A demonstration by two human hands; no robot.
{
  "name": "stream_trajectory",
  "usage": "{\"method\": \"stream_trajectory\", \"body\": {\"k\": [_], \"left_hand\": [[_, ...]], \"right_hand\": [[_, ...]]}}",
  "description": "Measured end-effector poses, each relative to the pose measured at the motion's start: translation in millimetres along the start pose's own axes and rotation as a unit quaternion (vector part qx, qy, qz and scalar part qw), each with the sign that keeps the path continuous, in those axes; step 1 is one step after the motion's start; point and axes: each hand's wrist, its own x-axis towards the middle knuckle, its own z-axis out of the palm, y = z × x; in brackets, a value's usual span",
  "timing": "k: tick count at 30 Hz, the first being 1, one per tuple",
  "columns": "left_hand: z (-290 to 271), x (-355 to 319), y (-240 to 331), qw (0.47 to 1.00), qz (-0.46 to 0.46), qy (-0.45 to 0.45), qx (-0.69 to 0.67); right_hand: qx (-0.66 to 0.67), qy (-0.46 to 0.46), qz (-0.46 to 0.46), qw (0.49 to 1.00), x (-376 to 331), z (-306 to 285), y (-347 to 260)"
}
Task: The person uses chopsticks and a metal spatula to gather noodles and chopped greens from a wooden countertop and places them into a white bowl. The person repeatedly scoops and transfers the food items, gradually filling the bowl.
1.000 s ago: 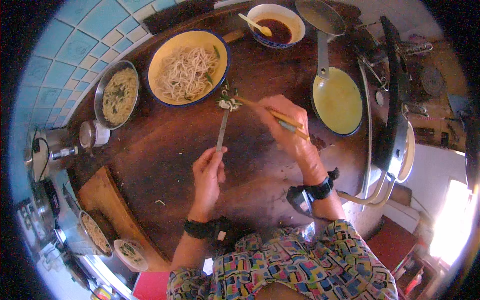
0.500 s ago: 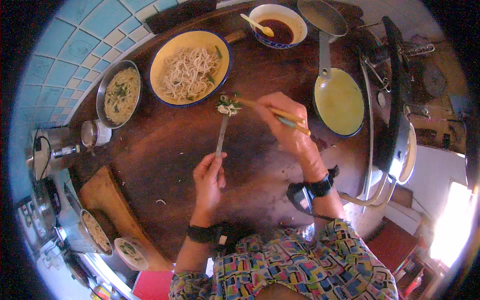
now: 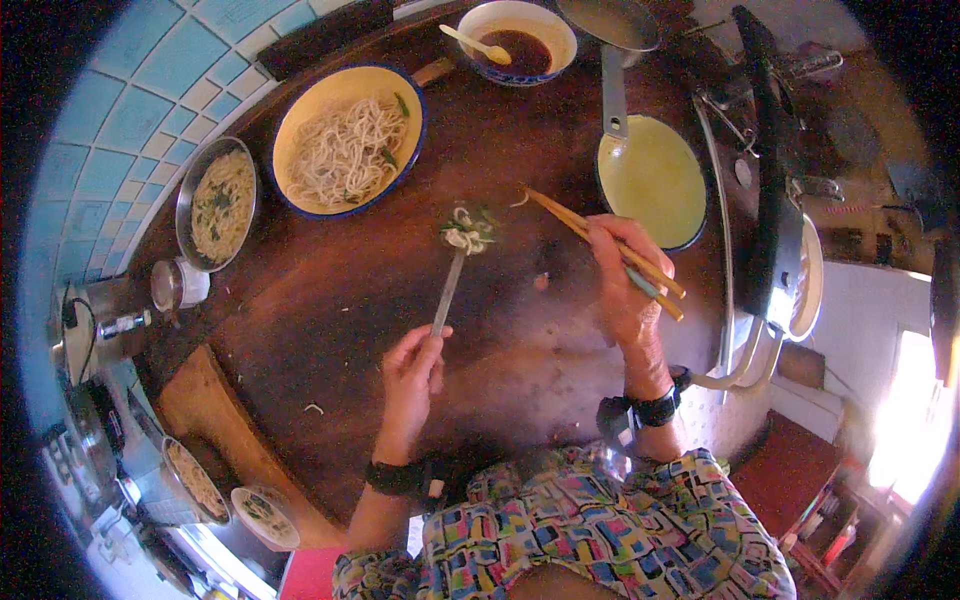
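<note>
Above the dark wooden table (image 3: pixel 520 375), my left hand (image 3: pixel 410 372) reaches forward, curled round a metal utensil (image 3: pixel 449 293); my right hand (image 3: pixel 630 288) grips chopsticks (image 3: pixel 570 217), no longer touching but right of the noodles and greens (image 3: pixel 466 240) on the utensil's far end

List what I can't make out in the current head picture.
All in the head view:
Metal utensil: far end hidden under a clump of noodles and greens; near end hidden by the left hand.
Metal pan: cut off by the top edge.
Pale scraps on the table: too small to identify.
</note>
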Motion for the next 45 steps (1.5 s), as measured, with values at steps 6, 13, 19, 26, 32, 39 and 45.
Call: {"method": "stream_trajectory", "body": {"k": [6,13,19,26,32,39,45], "left_hand": [[18,-3,0,0.999,-0.025,-0.038,-0.008],[32,6,-4,0.998,-0.04,-0.033,-0.04],[31,4,-9,0.997,-0.02,-0.054,-0.047],[32,2,-14,0.998,-0.007,-0.038,-0.046],[26,-5,-21,0.996,0.01,-0.054,-0.064],[-6,-50,-27,0.995,0.02,-0.057,-0.083],[-50,-111,-41,0.993,0.005,0.06,-0.1]], "right_hand": [[-0.04,0.045,-0.013,0.998,1,1,18],[0.009,-0.034,-0.061,0.998,-20,6,8],[-0.017,-0.032,-0.073,0.997,-25,-8,-2],[-0.016,-0.042,-0.091,0.995,-21,2,4],[0.019,-0.066,-0.123,0.99,-39,-4,-6],[0.033,-0.073,-0.098,0.992,-56,-14,-36],[0.125,-0.147,-0.111,0.975,-76,23,-49]]}}
